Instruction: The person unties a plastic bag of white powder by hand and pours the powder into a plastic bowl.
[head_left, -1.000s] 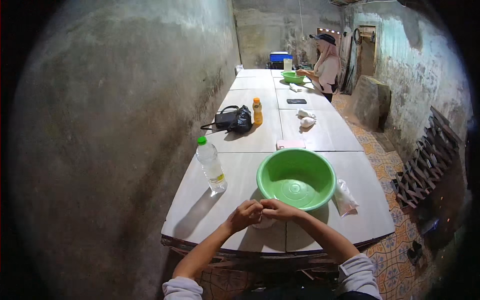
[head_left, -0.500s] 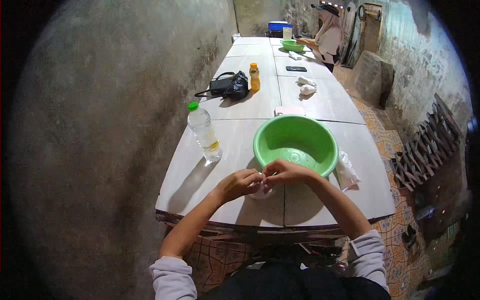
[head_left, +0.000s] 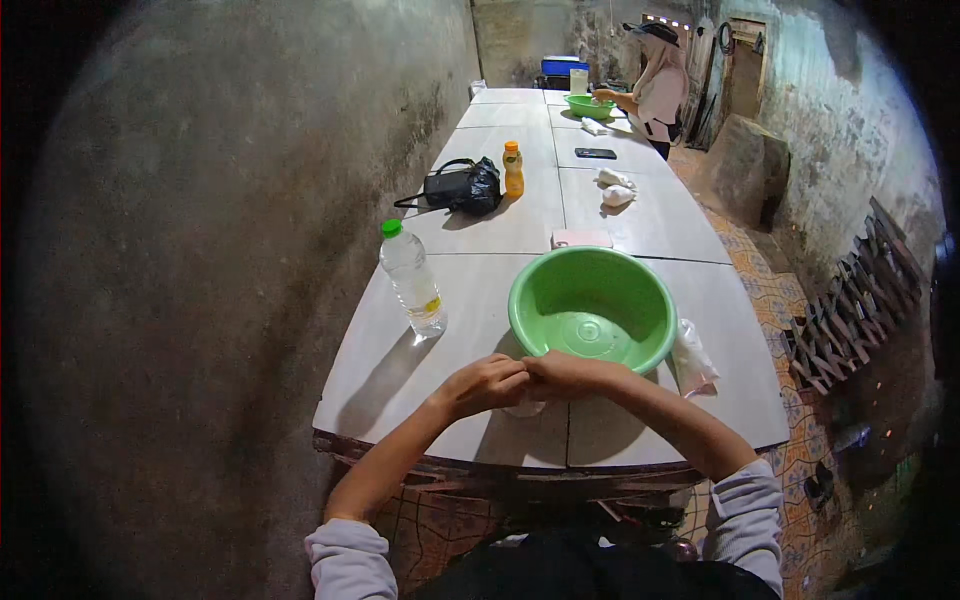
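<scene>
My left hand [head_left: 485,384] and my right hand [head_left: 565,378] meet at the table's near part, fingers closed on a small, pale plastic bag [head_left: 523,407], mostly hidden under them. Just beyond them is a green plastic basin [head_left: 590,280]. To its right lies a plastic bag of white contents [head_left: 694,358]. Left of my hands stands a clear bottle with a green cap [head_left: 410,275].
Farther along the tiled table [head_left: 510,240] are a black bag [head_left: 460,188], orange bottle [head_left: 514,175], pink flat object [head_left: 580,238], phone [head_left: 595,153] and white bundles [head_left: 617,192]. A co-worker [head_left: 660,90] stands at another basin [head_left: 590,107]. Slatted wood [head_left: 855,300] leans at right.
The camera's view has tilted, shifting the scene within the frame. My right hand's fingers rose slightly half a second ago and have come back down against my left fingers, over the small bag.
</scene>
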